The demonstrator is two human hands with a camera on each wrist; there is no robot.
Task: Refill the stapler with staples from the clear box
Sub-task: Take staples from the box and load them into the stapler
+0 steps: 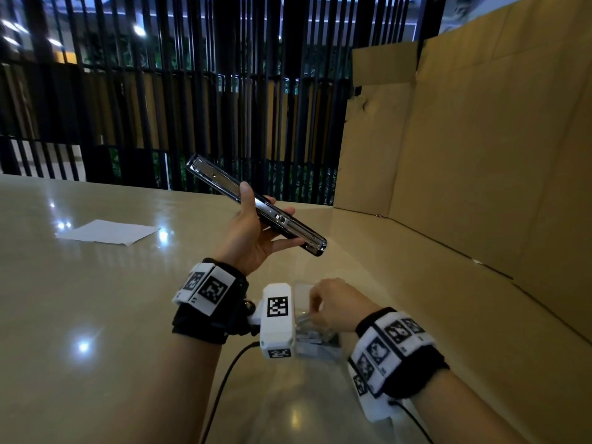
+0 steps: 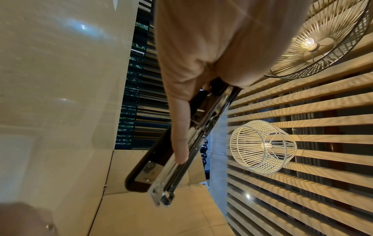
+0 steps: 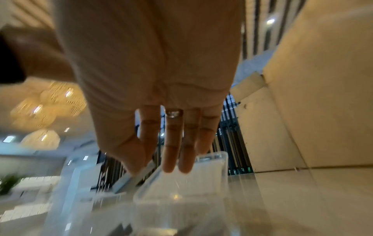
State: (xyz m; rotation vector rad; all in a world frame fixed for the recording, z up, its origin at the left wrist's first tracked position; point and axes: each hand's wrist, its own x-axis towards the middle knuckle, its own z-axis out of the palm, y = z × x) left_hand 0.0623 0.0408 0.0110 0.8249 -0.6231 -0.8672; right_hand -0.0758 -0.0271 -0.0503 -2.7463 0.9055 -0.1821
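My left hand (image 1: 253,230) holds the black and chrome stapler (image 1: 221,182) up in the air, swung open into one long bar, thumb on top and fingers under it. The left wrist view shows the stapler (image 2: 161,175) with its metal staple channel facing out and a finger (image 2: 180,135) lying along it. Below, the clear box (image 1: 315,342) sits on the table, partly hidden by my left wrist camera. My right hand (image 1: 323,302) is over the clear box (image 3: 181,191), with thumb and forefinger pinching a grey staple strip (image 3: 135,177) at its rim.
A white paper sheet (image 1: 109,232) lies on the glossy beige table (image 1: 96,315) at the left. Tall cardboard walls (image 1: 464,155) enclose the right side and back right. Black railing (image 1: 192,91) runs behind the table. A black cable (image 1: 221,386) trails from my left wrist.
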